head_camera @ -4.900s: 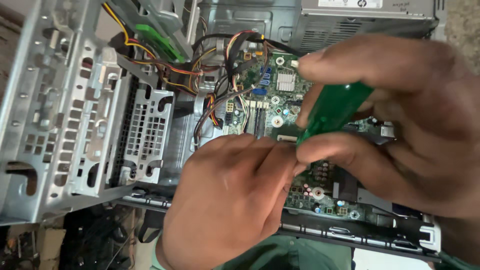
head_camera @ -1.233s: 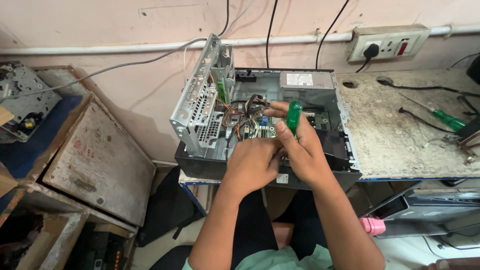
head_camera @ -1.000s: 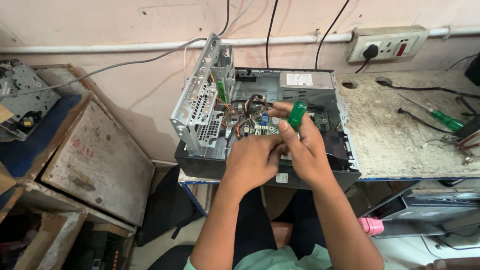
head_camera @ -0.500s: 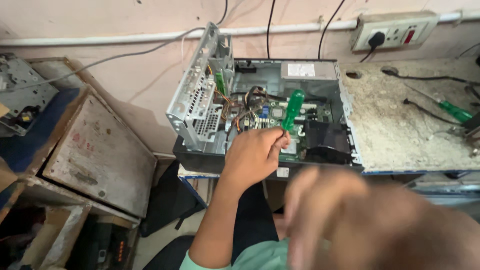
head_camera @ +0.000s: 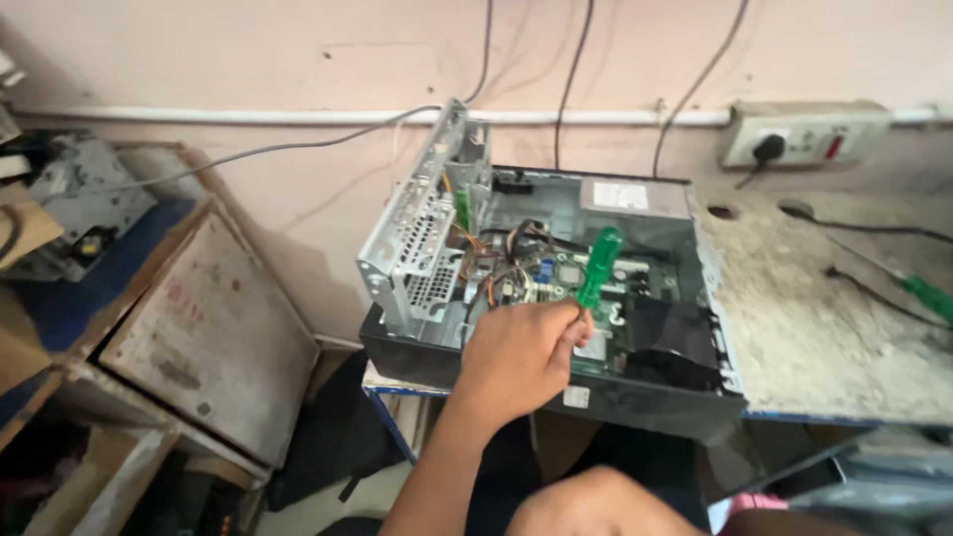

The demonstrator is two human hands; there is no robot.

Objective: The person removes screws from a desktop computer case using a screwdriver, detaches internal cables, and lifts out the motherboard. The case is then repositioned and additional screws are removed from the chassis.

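- The left hand (head_camera: 521,357), at the centre of the frame, now holds the green-handled screwdriver (head_camera: 596,268) alone, pinching it low on the shaft with the handle standing up over the circuit board (head_camera: 596,298); a second ago both hands were on the tool.
- The right hand (head_camera: 596,506) has come away from the tool and sits blurred at the bottom edge of the frame, well apart from the case; I cannot tell whether it is open or closed, and nothing shows in it.
- With one hand gone, the driver is only steadied, not turned by two hands; the tip is hidden behind the left hand, so I cannot tell whether it sits on a screw.
- The open computer case (head_camera: 556,288) lies centre frame on the edge of a rough workbench (head_camera: 824,328); its drive cage (head_camera: 422,228) stands tilted up at the left side.
- Counted: one open case; one drive cage; two green screwdrivers, the second screwdriver (head_camera: 928,296) lying at the right edge of the bench; one wall socket strip (head_camera: 804,134) at upper right, with one black plug in it.
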